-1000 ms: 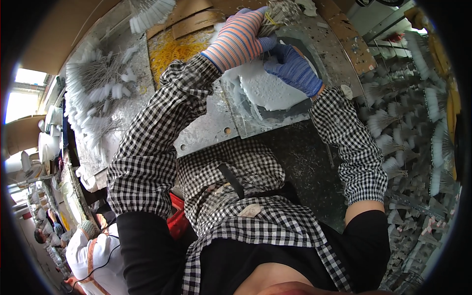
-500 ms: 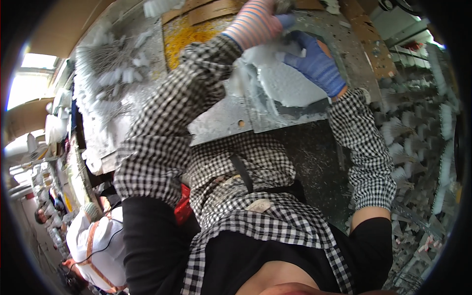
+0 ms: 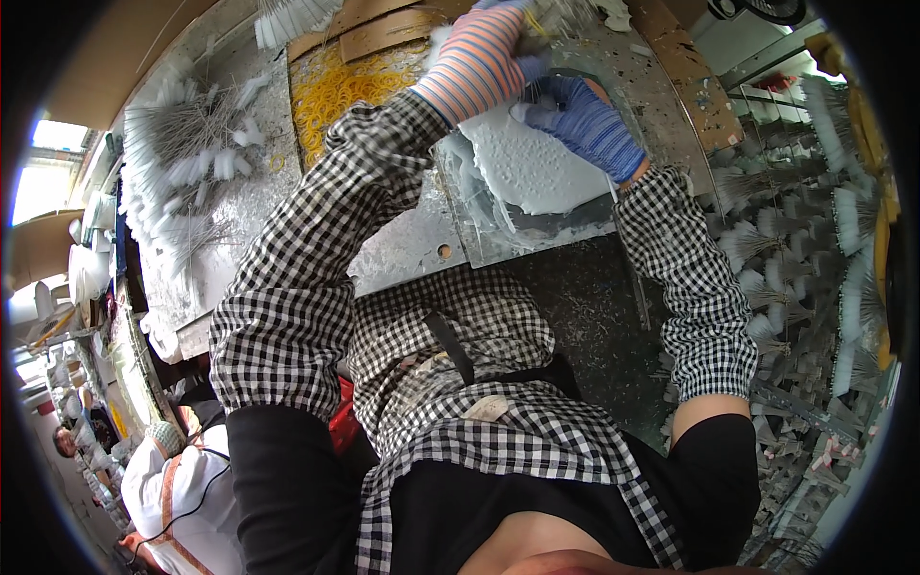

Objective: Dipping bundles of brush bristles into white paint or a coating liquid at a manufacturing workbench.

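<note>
Mid-step at white pitted foam slab [image 3: 537, 168]: both hands [image 3: 479, 57] [image 3: 585, 120] gloved, pinching white-bristled wire brushes [image 3: 565, 14]; next, probably steady seating.

Two gloved hands, one white slab [image 3: 537, 168], one clear tray [image 3: 498, 230].

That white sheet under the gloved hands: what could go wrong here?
The white sheet overhangs the clear plate, so pressing by the right hand might tear or shift it. The left hand works close to loose bristle bundles, which could snag. Yellow rubber bands might get swept off.
</note>
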`<move>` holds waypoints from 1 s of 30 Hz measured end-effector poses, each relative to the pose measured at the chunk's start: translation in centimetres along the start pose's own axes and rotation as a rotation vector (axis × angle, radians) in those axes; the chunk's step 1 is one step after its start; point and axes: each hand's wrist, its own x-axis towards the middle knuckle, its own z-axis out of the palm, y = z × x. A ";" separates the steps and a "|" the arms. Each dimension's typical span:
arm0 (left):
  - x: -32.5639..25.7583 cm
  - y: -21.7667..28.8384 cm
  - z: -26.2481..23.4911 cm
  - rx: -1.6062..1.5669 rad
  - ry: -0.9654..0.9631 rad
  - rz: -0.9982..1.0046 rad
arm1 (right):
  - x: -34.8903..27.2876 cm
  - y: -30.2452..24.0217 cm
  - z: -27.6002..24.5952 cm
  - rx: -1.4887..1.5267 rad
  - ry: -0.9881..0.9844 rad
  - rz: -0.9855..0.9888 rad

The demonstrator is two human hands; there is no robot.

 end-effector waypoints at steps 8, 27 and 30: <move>-1.9 -1.5 3.4 0.348 0.069 0.451 | 1.5 5.9 4.9 -0.011 0.085 -0.301; -1.4 -1.9 5.2 0.288 -0.041 0.427 | 1.3 7.0 6.5 -0.063 0.158 -0.299; -1.2 -1.9 5.3 0.323 -0.035 0.432 | 1.4 6.8 6.4 0.035 0.114 -0.289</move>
